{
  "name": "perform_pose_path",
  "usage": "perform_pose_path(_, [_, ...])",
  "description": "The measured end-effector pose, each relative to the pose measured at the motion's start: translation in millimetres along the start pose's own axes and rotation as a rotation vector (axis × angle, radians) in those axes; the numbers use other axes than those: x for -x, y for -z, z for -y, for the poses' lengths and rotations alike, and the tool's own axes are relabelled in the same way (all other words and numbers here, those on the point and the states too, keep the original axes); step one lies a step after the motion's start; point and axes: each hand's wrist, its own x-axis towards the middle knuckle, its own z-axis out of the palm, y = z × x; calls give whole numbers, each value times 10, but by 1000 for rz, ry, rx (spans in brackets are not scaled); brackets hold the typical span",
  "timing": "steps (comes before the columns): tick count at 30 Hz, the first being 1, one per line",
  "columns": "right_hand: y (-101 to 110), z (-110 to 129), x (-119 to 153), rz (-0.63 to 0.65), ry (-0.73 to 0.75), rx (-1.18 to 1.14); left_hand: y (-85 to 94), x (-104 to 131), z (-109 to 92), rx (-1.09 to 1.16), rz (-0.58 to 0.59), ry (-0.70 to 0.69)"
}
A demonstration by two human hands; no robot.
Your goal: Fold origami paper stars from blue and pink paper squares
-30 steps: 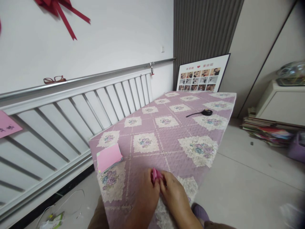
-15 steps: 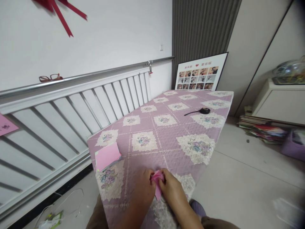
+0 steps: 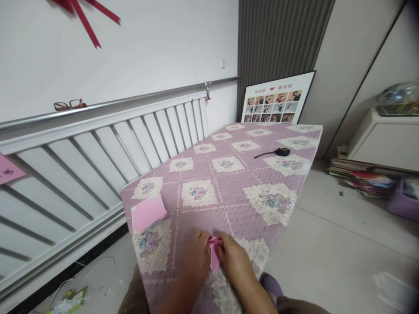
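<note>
Between my two hands is a small piece of folded pink paper (image 3: 214, 258), its lower end pointing toward me. My left hand (image 3: 196, 255) grips its left side, fingers closed. On the opposite side my right hand (image 3: 234, 257) pinches it with thumb and fingers. The fingers hide parts of the folds. Both hands are over the near end of a table with a purple flowered cloth (image 3: 229, 187). To the left, a stack of coloured paper sheets (image 3: 149, 213), pink on top, lies near the table's edge.
A black tape measure (image 3: 282, 151) lies farther back on the table with its strip pulled out. Left runs a white radiator (image 3: 131, 144) under a pipe bearing glasses (image 3: 70, 104). A photo board (image 3: 275, 102) leans behind. A power strip (image 3: 70, 303) is on the floor.
The upper part of the pink paper looks flatter and narrower between my fingers. Both hands stay in nearly the same place, and the view has shifted slightly.
</note>
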Motion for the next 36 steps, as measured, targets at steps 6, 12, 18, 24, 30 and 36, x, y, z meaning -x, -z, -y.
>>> perform_pose_path(6, [-28, -43, 33, 37, 52, 65, 53, 50, 130, 8, 8, -42])
perform_pose_path(12, [-10, -4, 65, 40, 124, 193, 74, 66, 242, -121, 97, -107])
perform_pose_path(18, [-37, -10, 88, 58, 149, 257, -1, 79, 396, -216, 64, -307])
perform_pose_path(24, [-11, 21, 98, 88, 154, 260, -48, 93, 479, -233, 50, -333])
perform_pose_path(30, [-13, 12, 107, 75, 166, 264, -37, 104, 461, -255, 43, -311])
perform_pose_path(36, [-28, -7, 112, 82, 183, 263, -41, 114, 443, -267, 19, -278])
